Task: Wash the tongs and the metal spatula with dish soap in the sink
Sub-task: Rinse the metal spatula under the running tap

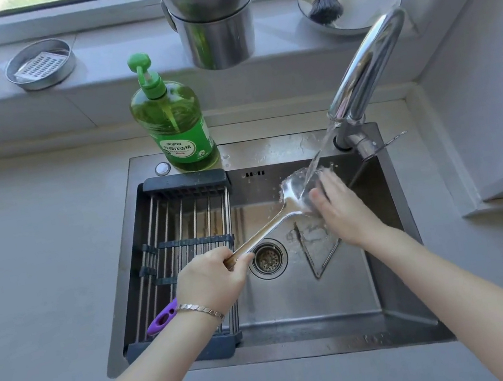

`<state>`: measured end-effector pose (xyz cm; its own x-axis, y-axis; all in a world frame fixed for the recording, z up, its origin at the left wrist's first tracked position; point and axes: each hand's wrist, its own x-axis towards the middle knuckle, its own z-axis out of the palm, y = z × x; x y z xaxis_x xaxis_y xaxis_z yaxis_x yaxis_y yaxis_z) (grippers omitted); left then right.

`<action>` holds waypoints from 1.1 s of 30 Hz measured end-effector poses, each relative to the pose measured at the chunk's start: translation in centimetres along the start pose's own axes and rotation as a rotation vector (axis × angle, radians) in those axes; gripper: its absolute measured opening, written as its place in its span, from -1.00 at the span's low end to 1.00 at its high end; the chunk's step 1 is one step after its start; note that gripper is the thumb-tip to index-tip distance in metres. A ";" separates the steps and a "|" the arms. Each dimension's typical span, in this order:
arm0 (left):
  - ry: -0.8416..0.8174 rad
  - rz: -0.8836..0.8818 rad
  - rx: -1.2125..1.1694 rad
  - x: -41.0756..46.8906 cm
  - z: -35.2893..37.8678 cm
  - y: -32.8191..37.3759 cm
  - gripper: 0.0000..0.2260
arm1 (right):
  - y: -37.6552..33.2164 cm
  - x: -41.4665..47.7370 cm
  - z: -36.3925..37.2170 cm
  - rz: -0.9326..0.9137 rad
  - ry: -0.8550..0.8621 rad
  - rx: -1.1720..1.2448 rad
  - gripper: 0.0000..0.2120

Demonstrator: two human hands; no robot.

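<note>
My left hand (211, 279) grips the handle end of the metal spatula (269, 228), which slants up to the right over the sink (270, 149). Its blade sits under the running water from the faucet (365, 63). My right hand (342, 209) clasps the blade, thumb on the front face and fingers behind. A V-shaped metal piece that looks like the tongs (316, 265) lies on the sink floor below my right hand, with foam around it. The green dish soap bottle (174, 126) stands on the back rim of the sink.
A roll-up drying rack (182, 221) covers the sink's left part, with a purple-handled tool (161, 318) on it, partly hidden by my left wrist. The drain (267, 258) is in the middle. Metal pots, a round tin and a dish brush stand on the windowsill.
</note>
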<state>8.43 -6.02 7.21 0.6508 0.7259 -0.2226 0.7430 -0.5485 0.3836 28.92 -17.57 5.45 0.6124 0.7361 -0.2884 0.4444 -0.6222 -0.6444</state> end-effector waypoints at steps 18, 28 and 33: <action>-0.182 0.039 0.015 3.0 -0.4 3.1 -0.91 | -4.0 -0.9 -0.9 0.472 0.311 1.454 -0.84; -0.144 -0.067 0.071 1.9 -0.3 2.2 -0.83 | -6.9 -2.3 5.0 0.493 -0.014 1.331 -0.75; -0.116 -0.115 0.034 2.3 -1.2 1.8 -0.79 | -6.7 -0.2 3.3 0.507 0.083 1.565 -0.79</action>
<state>11.09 -4.84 8.46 0.5734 0.7329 -0.3661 0.8172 -0.4799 0.3191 23.62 -12.66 7.49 0.5346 0.5066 -0.6764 -0.8194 0.1147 -0.5616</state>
